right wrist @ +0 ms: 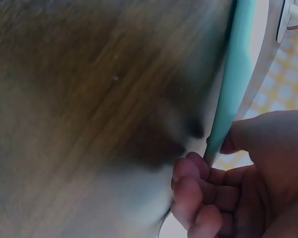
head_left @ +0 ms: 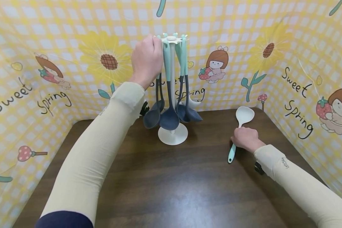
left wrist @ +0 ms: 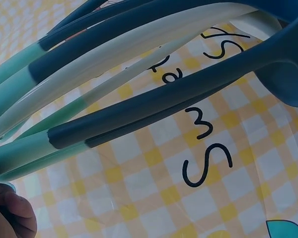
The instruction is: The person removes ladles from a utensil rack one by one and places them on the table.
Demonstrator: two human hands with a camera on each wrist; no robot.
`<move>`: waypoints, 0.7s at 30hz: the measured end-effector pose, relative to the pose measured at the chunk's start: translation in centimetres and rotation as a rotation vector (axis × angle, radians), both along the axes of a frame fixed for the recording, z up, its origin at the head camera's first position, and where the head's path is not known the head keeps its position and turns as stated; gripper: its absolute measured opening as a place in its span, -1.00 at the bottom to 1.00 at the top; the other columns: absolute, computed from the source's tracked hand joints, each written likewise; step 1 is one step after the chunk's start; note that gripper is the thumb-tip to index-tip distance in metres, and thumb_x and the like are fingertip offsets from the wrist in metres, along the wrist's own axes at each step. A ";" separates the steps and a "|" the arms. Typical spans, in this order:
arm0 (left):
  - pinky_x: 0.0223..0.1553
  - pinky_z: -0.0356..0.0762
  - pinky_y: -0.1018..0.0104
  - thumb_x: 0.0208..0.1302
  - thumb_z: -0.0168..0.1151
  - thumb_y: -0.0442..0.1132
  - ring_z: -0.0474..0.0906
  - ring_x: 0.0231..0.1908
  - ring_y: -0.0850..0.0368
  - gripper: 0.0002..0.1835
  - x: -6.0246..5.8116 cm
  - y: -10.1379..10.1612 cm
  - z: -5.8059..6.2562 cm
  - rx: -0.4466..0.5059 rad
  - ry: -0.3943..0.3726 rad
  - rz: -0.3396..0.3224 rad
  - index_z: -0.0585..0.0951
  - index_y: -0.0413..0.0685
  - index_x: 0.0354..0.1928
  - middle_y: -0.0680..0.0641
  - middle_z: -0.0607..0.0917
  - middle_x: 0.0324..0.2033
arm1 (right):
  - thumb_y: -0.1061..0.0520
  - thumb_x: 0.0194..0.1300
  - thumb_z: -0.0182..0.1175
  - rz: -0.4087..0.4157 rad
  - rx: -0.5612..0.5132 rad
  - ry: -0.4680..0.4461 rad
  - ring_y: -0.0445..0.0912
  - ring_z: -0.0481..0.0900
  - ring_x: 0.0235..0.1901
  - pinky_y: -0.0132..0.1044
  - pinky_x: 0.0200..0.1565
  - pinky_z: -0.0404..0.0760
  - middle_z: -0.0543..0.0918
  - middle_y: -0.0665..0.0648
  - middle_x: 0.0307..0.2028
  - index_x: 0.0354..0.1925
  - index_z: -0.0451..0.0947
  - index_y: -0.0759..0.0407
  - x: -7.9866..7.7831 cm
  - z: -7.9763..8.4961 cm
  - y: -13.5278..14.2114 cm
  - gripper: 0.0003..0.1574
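Observation:
At the top left of a white utensil stand [head_left: 173, 134], my left hand [head_left: 147, 60] curls around the upper handle of a dark-bowled ladle [head_left: 151, 119]. The hand covers that handle's top in the head view; in the left wrist view curled fingers [left wrist: 21, 210] show at the handle ends. Out to the right, my right hand [head_left: 246, 138] grips a white ladle [head_left: 245, 114] by its mint-green handle [right wrist: 234, 74], between thumb and fingertips. The white bowl points toward the back wall, and the handle end slants toward me, close over the table.
Several more dark-bowled utensils with mint handles hang around the stand, such as the front ladle [head_left: 169, 119]. A white-headed utensil [head_left: 192, 103] hangs behind them. The brown table [head_left: 171, 177] is bounded by checked cloth walls [head_left: 233, 19] at the back and sides.

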State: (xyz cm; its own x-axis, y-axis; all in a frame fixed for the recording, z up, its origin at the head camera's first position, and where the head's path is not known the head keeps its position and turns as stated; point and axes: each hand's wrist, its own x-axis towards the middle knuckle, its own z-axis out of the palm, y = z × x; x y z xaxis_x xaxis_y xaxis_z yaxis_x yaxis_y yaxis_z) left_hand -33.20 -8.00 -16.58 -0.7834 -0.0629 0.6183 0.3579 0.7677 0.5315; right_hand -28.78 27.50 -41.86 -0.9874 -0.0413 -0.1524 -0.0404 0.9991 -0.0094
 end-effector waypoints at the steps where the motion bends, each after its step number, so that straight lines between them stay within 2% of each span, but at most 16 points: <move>1: -0.55 0.22 0.32 0.56 -0.40 -0.01 0.31 -0.60 0.15 -0.57 0.0 0.0 0.0 -0.001 0.003 0.000 0.30 0.09 -0.49 0.04 0.38 -0.59 | -0.02 0.35 0.10 -0.006 -0.005 -0.001 0.07 0.56 -0.51 0.06 -0.53 0.52 0.60 0.21 -0.49 -0.58 0.49 0.13 0.0 0.0 0.1 -0.60; 8: -0.55 0.23 0.33 0.56 -0.38 -0.01 0.31 -0.60 0.15 -0.57 -0.2 0.1 0.0 0.008 0.004 -0.011 0.31 0.09 -0.50 0.05 0.38 -0.59 | 0.09 0.31 0.04 -0.052 -0.040 -0.036 0.11 0.57 -0.45 0.04 -0.50 0.52 0.63 0.28 -0.40 -0.54 0.51 0.17 0.1 0.0 1.6 -0.69; 13: -0.55 0.23 0.33 0.56 -0.38 -0.02 0.30 -0.60 0.16 -0.59 -0.2 0.2 0.1 0.017 0.005 -0.012 0.30 0.10 -0.49 0.05 0.38 -0.59 | 0.13 0.28 0.05 -0.065 -0.076 -0.033 0.13 0.57 -0.46 0.02 -0.49 0.52 0.62 0.27 -0.43 -0.48 0.51 0.22 0.3 0.5 2.9 -0.75; 21: -0.55 0.24 0.33 0.56 -0.39 -0.01 0.30 -0.60 0.15 -0.58 -0.2 0.1 0.0 0.021 -0.006 -0.010 0.30 0.09 -0.49 0.04 0.38 -0.59 | 0.20 0.23 0.02 -0.089 -0.094 -0.013 0.11 0.57 -0.49 -0.02 -0.54 0.51 0.61 0.24 -0.49 -0.52 0.49 0.23 0.5 0.8 4.6 -0.78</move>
